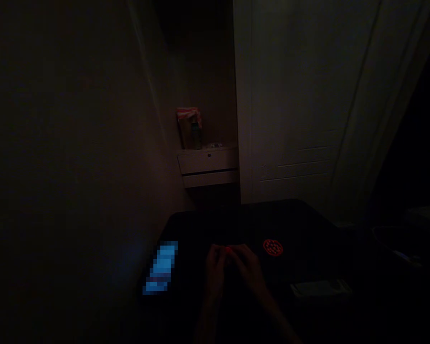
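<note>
The scene is very dark. Over the dark table (236,224), my left hand (215,262) and my right hand (246,262) meet at the fingertips. Between them is a small bright red piece (228,250), and both hands are closed in a pinch on it. Its kind is too small and dim to make out. To the right of my right hand lies a round, red-rimmed shape (273,247) with several small red bits inside the rim.
A lit, blurred blue screen (161,267) is on the table's left side. Near the front right edge lies a pale flat box (320,289). Beyond the table are a drawer unit (209,163) with a bottle (196,135) and a red-and-white striped item (188,113), and a tall pale door (290,105).
</note>
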`<act>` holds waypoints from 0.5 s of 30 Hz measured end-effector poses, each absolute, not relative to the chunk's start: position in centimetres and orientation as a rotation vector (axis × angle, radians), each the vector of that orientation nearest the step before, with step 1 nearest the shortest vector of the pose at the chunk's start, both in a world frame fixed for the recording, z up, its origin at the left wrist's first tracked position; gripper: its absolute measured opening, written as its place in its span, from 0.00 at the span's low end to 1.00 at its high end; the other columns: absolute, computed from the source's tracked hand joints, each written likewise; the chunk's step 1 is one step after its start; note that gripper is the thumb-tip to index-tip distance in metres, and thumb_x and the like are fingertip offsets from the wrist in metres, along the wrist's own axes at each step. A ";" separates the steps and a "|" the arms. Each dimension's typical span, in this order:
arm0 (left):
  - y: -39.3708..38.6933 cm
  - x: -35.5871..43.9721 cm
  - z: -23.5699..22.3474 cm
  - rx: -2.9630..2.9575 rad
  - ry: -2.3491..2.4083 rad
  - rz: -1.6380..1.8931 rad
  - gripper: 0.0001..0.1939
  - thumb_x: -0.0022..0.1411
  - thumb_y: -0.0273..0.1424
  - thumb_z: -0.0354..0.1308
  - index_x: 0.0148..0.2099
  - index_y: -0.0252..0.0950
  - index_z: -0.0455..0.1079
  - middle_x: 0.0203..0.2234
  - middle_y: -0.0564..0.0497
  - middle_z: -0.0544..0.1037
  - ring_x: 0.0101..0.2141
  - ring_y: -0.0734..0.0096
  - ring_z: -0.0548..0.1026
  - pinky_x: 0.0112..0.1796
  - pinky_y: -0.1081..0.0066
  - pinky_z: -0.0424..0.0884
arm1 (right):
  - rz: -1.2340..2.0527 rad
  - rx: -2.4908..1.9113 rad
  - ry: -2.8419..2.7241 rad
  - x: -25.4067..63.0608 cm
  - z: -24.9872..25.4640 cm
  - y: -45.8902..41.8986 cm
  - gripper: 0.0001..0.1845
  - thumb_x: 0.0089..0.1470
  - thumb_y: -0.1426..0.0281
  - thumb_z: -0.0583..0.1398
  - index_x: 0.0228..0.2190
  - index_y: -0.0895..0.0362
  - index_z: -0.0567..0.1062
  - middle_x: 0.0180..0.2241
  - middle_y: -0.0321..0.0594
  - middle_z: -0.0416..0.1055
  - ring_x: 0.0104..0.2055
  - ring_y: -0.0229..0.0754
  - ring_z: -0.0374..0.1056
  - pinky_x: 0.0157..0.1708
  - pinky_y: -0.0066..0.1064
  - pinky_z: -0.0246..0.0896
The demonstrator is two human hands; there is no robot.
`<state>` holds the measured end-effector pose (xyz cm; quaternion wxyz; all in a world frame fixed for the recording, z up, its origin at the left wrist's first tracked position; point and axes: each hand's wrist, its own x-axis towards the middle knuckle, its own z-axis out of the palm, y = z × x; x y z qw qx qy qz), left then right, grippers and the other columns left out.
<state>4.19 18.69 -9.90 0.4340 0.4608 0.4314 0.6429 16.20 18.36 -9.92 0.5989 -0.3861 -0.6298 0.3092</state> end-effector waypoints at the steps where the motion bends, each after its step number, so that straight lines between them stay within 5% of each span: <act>1: 18.7 4.2 -9.9 1.147 1.069 1.594 0.26 0.58 0.56 0.63 0.31 0.36 0.69 0.23 0.56 0.70 0.25 0.75 0.68 0.28 0.76 0.65 | 0.693 -0.908 -1.465 16.2 -10.0 18.3 0.14 0.65 0.59 0.60 0.40 0.53 0.83 0.40 0.43 0.80 0.42 0.47 0.76 0.45 0.35 0.69; 10: 18.4 4.5 -9.5 1.141 1.128 1.554 0.28 0.55 0.58 0.64 0.30 0.36 0.69 0.21 0.56 0.70 0.23 0.75 0.68 0.26 0.76 0.63 | 0.622 -1.012 -1.422 16.1 -10.6 18.6 0.21 0.67 0.56 0.56 0.32 0.55 0.81 0.31 0.41 0.78 0.33 0.45 0.73 0.35 0.32 0.67; 15: 18.8 4.2 -10.0 1.144 1.150 1.599 0.27 0.59 0.57 0.62 0.33 0.35 0.73 0.26 0.53 0.75 0.28 0.71 0.72 0.30 0.74 0.67 | 0.686 -0.924 -1.479 16.0 -10.1 18.5 0.17 0.64 0.56 0.60 0.43 0.53 0.82 0.40 0.43 0.78 0.42 0.47 0.75 0.43 0.34 0.69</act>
